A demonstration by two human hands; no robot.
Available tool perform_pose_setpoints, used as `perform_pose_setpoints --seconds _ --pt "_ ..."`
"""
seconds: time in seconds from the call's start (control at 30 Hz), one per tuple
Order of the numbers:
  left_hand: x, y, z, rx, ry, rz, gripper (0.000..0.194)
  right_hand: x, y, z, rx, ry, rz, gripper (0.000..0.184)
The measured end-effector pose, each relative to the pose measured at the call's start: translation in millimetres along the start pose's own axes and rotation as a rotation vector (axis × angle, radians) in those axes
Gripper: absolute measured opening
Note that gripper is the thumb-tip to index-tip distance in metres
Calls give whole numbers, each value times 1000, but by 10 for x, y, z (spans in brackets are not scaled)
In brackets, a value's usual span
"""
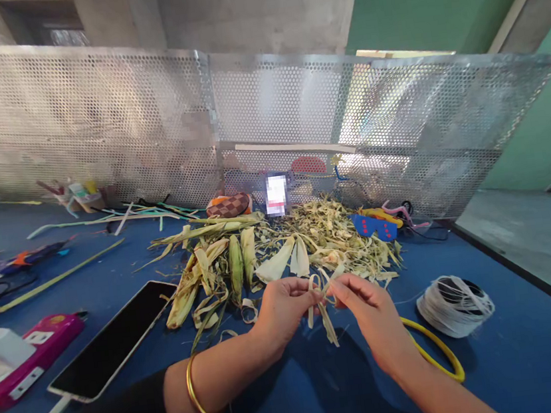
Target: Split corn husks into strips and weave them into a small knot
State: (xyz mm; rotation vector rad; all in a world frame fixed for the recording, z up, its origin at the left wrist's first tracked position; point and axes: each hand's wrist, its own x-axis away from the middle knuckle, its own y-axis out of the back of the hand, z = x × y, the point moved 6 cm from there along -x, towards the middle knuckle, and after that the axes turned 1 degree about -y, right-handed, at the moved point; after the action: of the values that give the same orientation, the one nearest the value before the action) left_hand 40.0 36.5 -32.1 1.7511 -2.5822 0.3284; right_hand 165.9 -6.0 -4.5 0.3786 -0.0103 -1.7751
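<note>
Pale corn husk strips (329, 324) are looped and crossed between my two hands above the blue table. My left hand (288, 309) pinches them from the left, thumb against fingers. From the right, my right hand (365, 303) grips the strips close to the crossing. Wider husk pieces (279, 259) fan out just beyond my fingertips; I cannot tell whether they join the held strips. Behind lie a heap of shredded husk (335, 226) and, to its left, whole green-yellow husks (235, 265). The exact crossing is partly covered by my fingers.
A spool of white thread (454, 305) and a yellow ring (436, 344) sit at right. To the left are a black-screened phone (114, 340) with a cable and a magenta power strip (35, 353). A perforated metal screen (284, 111) stands along the back.
</note>
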Motion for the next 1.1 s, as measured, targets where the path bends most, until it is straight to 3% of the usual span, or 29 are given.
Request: perform_pose_setpoints --seconds 0.2,0.4,0.53,0.63,0.8,1.1 --pt "-25 26 1 -60 -57 -5 28 14 -14 156 323 197 77 29" --pt "16 -7 -68 -299 -169 50 23 33 -16 159 481 236 41 29" --pt "101 -73 -165 -545 -270 136 21 15 12 30 486 103 35 29" --pt "137 -96 -254 -661 -315 157 20 -13 24 -91 310 -32 58 26" --pt "131 -127 -305 -732 -292 243 17 -52 -23 -173 31 -191 163 30" --pt "129 -159 -208 -733 -170 341 15 -33 -32 -193 -13 -337 291 22"
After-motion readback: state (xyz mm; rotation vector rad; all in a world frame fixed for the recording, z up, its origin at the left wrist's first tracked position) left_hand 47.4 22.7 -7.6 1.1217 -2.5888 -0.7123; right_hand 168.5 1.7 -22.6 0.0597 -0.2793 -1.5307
